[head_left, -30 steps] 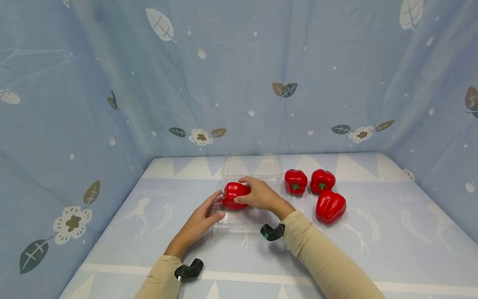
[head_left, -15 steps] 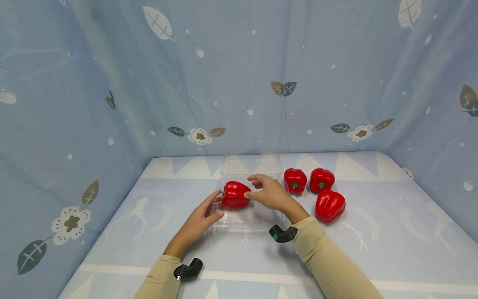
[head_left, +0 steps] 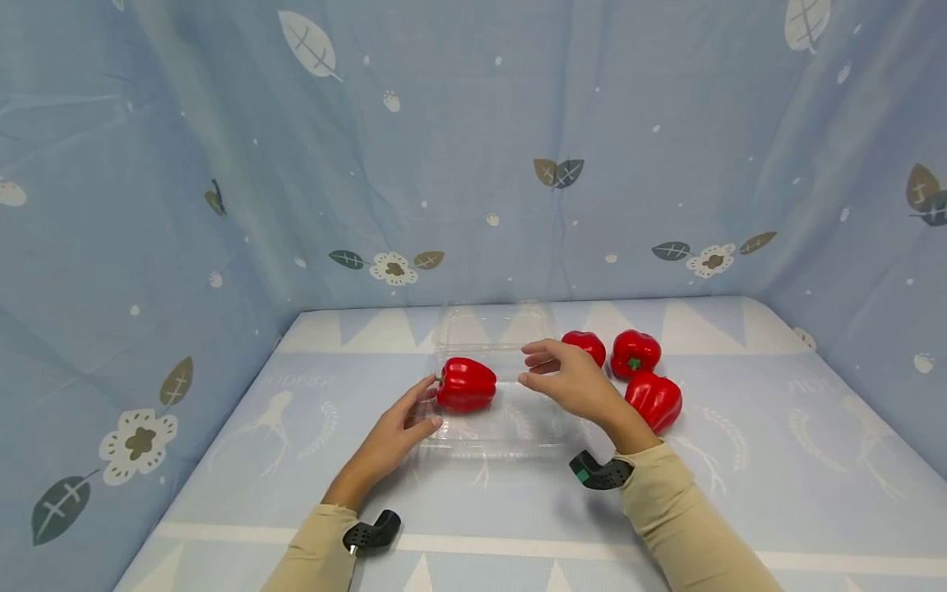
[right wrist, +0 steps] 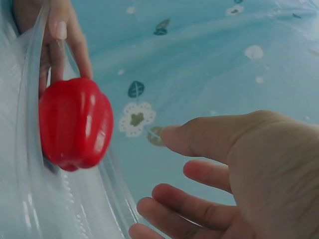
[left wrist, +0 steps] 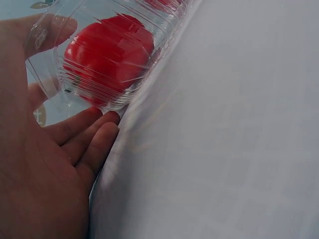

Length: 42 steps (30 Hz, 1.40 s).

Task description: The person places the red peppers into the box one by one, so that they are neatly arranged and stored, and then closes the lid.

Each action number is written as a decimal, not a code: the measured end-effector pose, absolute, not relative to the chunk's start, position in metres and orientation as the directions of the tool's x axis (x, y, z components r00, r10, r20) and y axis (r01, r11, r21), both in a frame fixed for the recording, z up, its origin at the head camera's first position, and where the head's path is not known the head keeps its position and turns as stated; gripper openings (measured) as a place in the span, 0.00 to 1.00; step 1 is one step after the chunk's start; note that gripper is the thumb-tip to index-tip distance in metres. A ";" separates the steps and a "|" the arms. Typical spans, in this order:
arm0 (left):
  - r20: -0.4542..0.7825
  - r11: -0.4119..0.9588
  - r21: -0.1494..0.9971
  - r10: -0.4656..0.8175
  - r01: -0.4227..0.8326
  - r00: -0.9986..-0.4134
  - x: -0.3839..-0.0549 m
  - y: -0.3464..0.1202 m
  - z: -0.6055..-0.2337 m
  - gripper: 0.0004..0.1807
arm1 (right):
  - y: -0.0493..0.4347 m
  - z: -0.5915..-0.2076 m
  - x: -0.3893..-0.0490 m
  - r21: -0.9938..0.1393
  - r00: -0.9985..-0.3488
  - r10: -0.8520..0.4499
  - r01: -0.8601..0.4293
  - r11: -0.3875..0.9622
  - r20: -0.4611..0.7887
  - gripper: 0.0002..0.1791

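Note:
A red bell pepper point(head_left: 466, 385) lies on its side in the left part of a clear plastic box point(head_left: 528, 427), its stem facing left. My left hand point(head_left: 392, 440) holds the box at its left front corner, thumb and fingers spread around the wall. In the left wrist view the pepper point(left wrist: 109, 55) shows through the plastic, with several fingertips low against the box. Over the box's right edge is my right hand point(head_left: 573, 382), fingers loosely bent and nothing in them. Behind it, partly hidden, sits another bell pepper point(head_left: 588, 344).
Right of the box, two more red bell peppers point(head_left: 635, 353) point(head_left: 654, 401) rest on the patterned tablecloth point(head_left: 777, 427). The clear lid point(head_left: 491, 325) stands raised behind the box. A blue printed curtain point(head_left: 473, 123) hangs at the back and sides.
My right hand has let go of the pepper in the box and moved right, toward the loose peppers. The left hand has stayed at the box corner.

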<state>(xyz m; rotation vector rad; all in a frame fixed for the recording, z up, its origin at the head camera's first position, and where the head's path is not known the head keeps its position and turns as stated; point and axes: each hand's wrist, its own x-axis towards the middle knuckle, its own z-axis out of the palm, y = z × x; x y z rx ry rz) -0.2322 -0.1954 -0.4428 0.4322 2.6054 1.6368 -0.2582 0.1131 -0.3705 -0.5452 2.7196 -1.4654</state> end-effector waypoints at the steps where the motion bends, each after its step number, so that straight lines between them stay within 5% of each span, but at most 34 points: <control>1: 0.118 0.407 0.888 0.251 0.215 -0.961 -0.232 -0.195 -0.443 0.38 | 0.116 -0.370 -0.257 -0.810 -0.941 -0.295 -0.302 0.503 0.168 0.27; 20: 0.132 0.422 0.875 0.267 0.239 -0.955 -0.238 -0.198 -0.443 0.37 | 0.200 -0.353 -0.236 -0.696 -0.935 -0.189 -0.350 0.627 0.300 0.23; 42: 0.123 0.413 0.883 0.256 0.224 -0.959 -0.233 -0.197 -0.444 0.37 | 0.277 -0.378 -0.235 -0.716 -0.970 -0.147 -0.243 0.654 0.195 0.35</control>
